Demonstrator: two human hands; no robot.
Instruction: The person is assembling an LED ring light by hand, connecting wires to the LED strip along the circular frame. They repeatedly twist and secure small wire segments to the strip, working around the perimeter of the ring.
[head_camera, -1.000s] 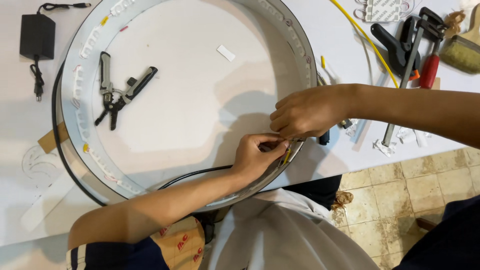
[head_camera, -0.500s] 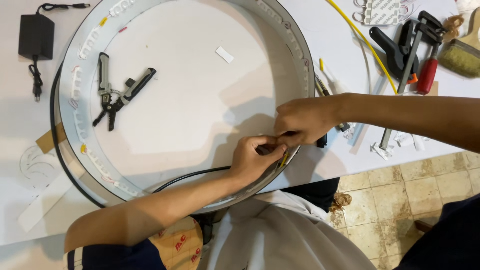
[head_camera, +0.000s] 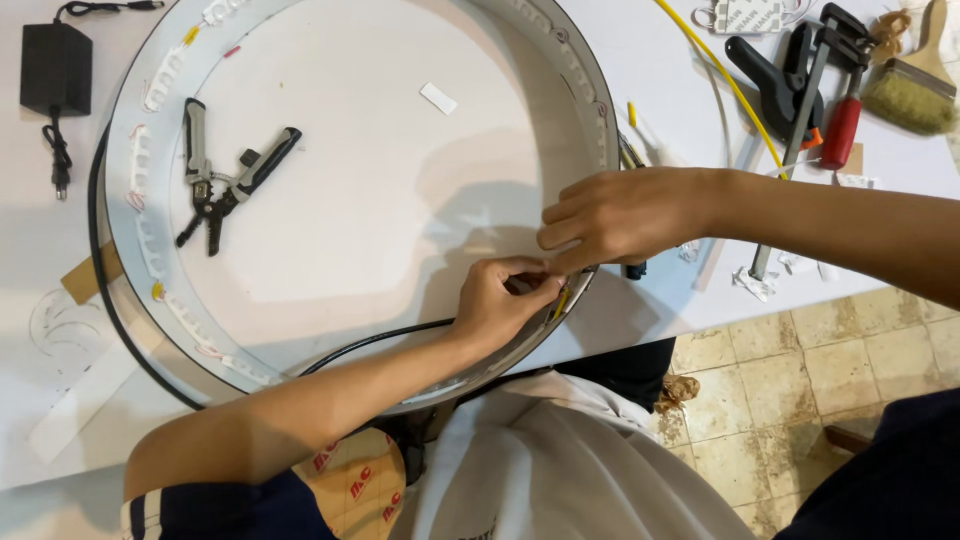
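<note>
A large round white frame (head_camera: 350, 150) with a metal rim lies on the white table. My left hand (head_camera: 505, 300) pinches something small against the inside of the rim at its near right edge, where a yellow wire end (head_camera: 562, 302) shows. My right hand (head_camera: 620, 215) reaches in from the right and pinches at the same spot, fingertips touching the left hand's. A black cable (head_camera: 380, 338) runs along the inner rim toward my left hand. What the fingers hold is hidden.
Wire strippers (head_camera: 225, 180) lie inside the frame at the left, and a small white strip (head_camera: 438, 98) near its middle. A black power adapter (head_camera: 55, 68) sits at far left. Black clamps (head_camera: 780, 85), a red-handled tool (head_camera: 842, 130), a brush (head_camera: 908, 95) and a yellow wire (head_camera: 715, 70) lie at right.
Both hands stay at the same spot on the rim. The right hand's fingers have shifted slightly down toward the left hand's fingertips.
</note>
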